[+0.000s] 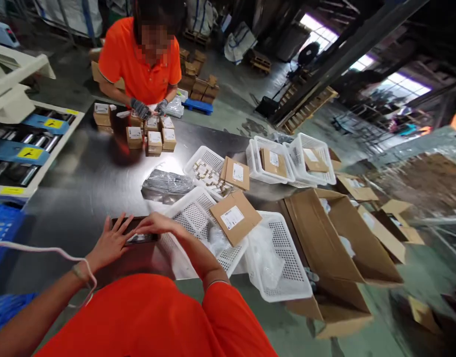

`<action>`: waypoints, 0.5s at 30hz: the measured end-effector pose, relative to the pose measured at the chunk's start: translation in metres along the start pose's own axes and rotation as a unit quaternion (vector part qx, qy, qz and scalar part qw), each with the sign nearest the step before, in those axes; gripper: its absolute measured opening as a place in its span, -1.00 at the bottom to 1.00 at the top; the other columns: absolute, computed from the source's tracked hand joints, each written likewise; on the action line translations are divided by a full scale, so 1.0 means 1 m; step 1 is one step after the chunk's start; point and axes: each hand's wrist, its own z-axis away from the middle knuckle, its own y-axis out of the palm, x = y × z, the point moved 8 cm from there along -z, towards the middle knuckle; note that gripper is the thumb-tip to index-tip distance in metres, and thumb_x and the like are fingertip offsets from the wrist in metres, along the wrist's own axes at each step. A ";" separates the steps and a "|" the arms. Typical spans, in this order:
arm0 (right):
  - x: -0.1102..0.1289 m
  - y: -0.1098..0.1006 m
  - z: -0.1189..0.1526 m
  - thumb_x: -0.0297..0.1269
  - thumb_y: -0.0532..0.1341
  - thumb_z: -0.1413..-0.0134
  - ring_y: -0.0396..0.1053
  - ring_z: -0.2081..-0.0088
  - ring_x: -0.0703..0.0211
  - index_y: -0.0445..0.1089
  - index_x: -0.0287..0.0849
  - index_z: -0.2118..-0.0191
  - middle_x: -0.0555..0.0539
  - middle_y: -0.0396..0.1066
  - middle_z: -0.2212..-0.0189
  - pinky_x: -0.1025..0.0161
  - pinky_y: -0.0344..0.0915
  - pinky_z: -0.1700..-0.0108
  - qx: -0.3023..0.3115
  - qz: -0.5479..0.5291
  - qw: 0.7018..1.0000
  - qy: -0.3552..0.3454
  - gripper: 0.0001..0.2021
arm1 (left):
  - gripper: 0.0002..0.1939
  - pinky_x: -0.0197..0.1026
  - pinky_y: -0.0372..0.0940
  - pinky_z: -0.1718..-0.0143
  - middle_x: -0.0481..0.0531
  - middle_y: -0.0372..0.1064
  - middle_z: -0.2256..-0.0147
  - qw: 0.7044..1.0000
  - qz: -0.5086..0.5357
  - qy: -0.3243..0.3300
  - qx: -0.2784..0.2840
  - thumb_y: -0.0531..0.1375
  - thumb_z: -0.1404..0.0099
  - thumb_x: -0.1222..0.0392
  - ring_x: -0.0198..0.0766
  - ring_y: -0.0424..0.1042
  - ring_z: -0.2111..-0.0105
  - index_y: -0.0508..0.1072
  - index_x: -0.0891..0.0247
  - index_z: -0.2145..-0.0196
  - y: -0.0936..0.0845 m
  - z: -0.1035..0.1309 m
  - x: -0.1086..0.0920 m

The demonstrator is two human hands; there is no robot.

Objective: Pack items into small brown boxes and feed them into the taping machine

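Clock read from the dark flat object (pixel 149 237), 12 toward the top of the view. The object is set on the metal table (pixel 72 188), low and left of centre, partly covered by both hands. The left hand (pixel 109 244) is laid at its left side, fingers spread; the right hand (pixel 158 224) is placed over its upper right, fingers drawn together, and whether anything is pinched there cannot be told. The left wrist is crossed by a white cable (pixel 45 249). At 12, small labelled boxes (pixel 154 141) are grouped, handled by a co-worker's gloved hands (pixel 140 107). Clear plastic bags (pixel 168 182) are piled at 1. At 3, a labelled cardboard piece (pixel 246 216) is rested across a white basket (pixel 193 215). A roller conveyor (pixel 66 124) is seen at 10.
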 end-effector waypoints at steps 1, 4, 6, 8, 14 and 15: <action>-0.024 -0.047 0.009 -0.31 0.47 -0.42 0.69 0.12 0.14 0.79 -0.18 0.08 0.00 0.77 0.18 0.36 0.51 0.03 -0.098 -0.005 0.993 0.068 -0.89 | -0.33 0.64 -0.08 -0.60 0.27 0.20 -0.64 1.000 0.003 0.017 0.012 0.41 -0.49 -0.15 0.43 0.11 -0.64 0.54 -0.19 -0.50 -0.001 -0.001 -0.001; -0.099 -0.174 0.057 -0.43 0.19 -0.55 0.65 -0.04 0.07 0.74 -0.32 -0.09 -0.21 0.75 0.02 0.31 0.45 -0.07 -0.310 0.064 0.912 0.260 -0.67 | -0.30 0.55 -0.06 -0.62 0.29 0.19 -0.64 0.999 0.010 0.031 0.025 0.46 -0.42 -0.28 0.38 0.16 -0.62 0.60 -0.21 -0.45 -0.002 -0.003 0.001; -0.142 -0.228 0.082 -0.50 0.10 -0.52 0.64 -0.15 -0.06 0.69 -0.41 -0.18 -0.40 0.71 -0.06 0.25 0.43 -0.13 -0.349 0.100 0.864 0.350 -0.59 | -0.25 0.59 -0.08 -0.61 0.31 0.20 -0.63 0.999 0.015 0.026 0.018 0.48 -0.36 -0.40 0.41 0.15 -0.62 0.62 -0.23 -0.43 0.000 -0.004 -0.001; -0.179 -0.259 0.093 -0.52 0.13 -0.46 0.64 -0.18 -0.16 0.66 -0.45 -0.22 -0.51 0.68 -0.08 0.20 0.43 -0.14 -0.347 0.126 0.834 0.411 -0.57 | -0.20 0.64 -0.13 -0.60 0.34 0.22 -0.61 1.000 0.019 0.014 -0.001 0.49 -0.30 -0.47 0.45 0.13 -0.61 0.64 -0.23 -0.41 0.004 -0.003 -0.008; -0.239 -0.266 0.087 -0.53 0.28 -0.34 0.64 -0.20 -0.18 0.62 -0.43 -0.29 -0.56 0.64 -0.14 0.17 0.46 -0.16 -0.301 0.209 0.803 0.469 -0.54 | -0.29 0.55 -0.43 -0.68 0.26 0.37 -0.52 0.998 -0.020 -0.015 -0.066 0.55 -0.33 -0.14 0.34 0.13 -0.60 0.63 -0.18 -0.41 0.007 0.006 -0.035; -0.244 -0.264 0.085 -0.51 0.31 -0.33 0.64 -0.20 -0.18 0.63 -0.42 -0.28 -0.56 0.64 -0.13 0.17 0.46 -0.15 -0.296 0.222 0.799 0.475 -0.55 | -0.31 0.50 -0.45 -0.70 0.21 0.44 -0.47 0.998 -0.023 -0.008 -0.063 0.51 -0.39 -0.05 0.26 0.19 -0.58 0.60 -0.21 -0.43 0.006 0.007 -0.039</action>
